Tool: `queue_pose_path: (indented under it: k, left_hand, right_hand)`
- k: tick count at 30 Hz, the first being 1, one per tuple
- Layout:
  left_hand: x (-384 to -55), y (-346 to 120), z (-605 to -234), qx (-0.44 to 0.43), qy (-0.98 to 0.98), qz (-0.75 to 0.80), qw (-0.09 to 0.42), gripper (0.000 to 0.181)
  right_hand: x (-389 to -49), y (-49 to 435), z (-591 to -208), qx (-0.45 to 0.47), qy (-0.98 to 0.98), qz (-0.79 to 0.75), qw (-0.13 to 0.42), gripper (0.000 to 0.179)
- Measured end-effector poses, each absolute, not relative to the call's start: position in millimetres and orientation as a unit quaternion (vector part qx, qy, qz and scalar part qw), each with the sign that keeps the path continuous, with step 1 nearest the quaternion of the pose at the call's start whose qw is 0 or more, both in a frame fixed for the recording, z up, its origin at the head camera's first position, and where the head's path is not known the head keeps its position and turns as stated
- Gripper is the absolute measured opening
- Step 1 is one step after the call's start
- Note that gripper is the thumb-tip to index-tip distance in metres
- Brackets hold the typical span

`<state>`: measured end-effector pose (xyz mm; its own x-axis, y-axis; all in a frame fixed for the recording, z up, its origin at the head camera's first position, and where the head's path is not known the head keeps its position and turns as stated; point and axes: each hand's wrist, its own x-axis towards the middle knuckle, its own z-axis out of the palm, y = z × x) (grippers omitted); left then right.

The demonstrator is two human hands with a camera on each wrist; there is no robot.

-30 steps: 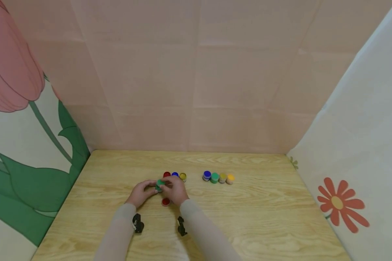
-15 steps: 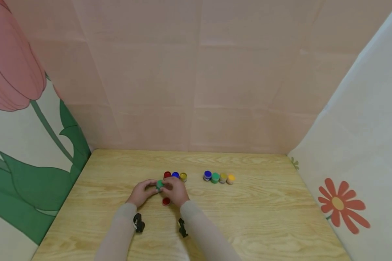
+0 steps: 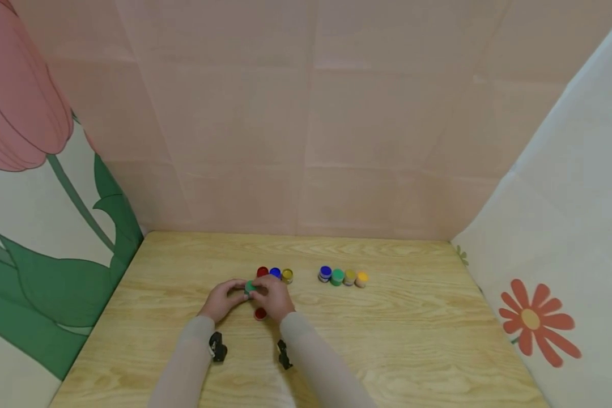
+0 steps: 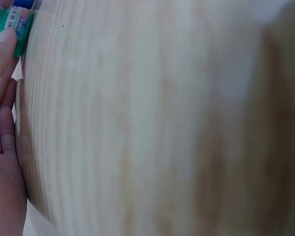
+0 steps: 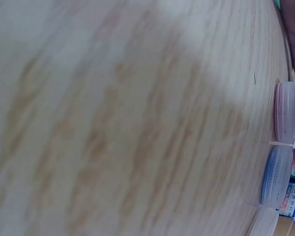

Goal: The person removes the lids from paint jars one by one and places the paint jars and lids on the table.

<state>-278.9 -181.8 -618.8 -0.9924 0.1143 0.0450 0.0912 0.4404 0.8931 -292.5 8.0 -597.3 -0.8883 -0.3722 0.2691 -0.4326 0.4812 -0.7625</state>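
Note:
A small green paint jar is between both hands, above the table left of its middle. My left hand holds it from the left, thumb and fingers around its side; in the left wrist view a printed label shows on the green jar. From the right, my right hand pinches the same jar with thumb and fingers. Whether its lid is loose cannot be seen. Just behind the right hand stand a red jar, a blue jar and a yellow jar, partly covered by it.
A red-tinted round lid lies below the right hand. Clear ribbed lids, one pinkish and one bluish, line the right wrist view's edge. Right of the hands stand blue, green, yellow and orange jars.
Both hands stay in almost the same place around the green jar, with only slight shifts of the right fingers. The whole head view drifts a little; the other jars keep their places.

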Motion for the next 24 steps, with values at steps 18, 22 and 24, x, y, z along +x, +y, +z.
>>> queue_pose_path:
  k: [18, 22, 24]
  left_hand:
    - [-280, -175, -623, 0.025, 0.845, 0.531, -0.054, 0.036]
    - [-283, -174, -626, 0.001, 0.843, 0.534, -0.065, 0.036]
    - [-285, -172, -626, -0.009, 0.838, 0.541, -0.07, 0.036]
  right_hand:
    - [-294, 17, -594, 0.188, -0.883, 0.425, 0.064, 0.024]
    - [-293, 18, -592, 0.208, -0.892, 0.399, 0.049, 0.02]
    - [-292, 18, -590, 0.221, -0.896, 0.383, 0.033, 0.019]
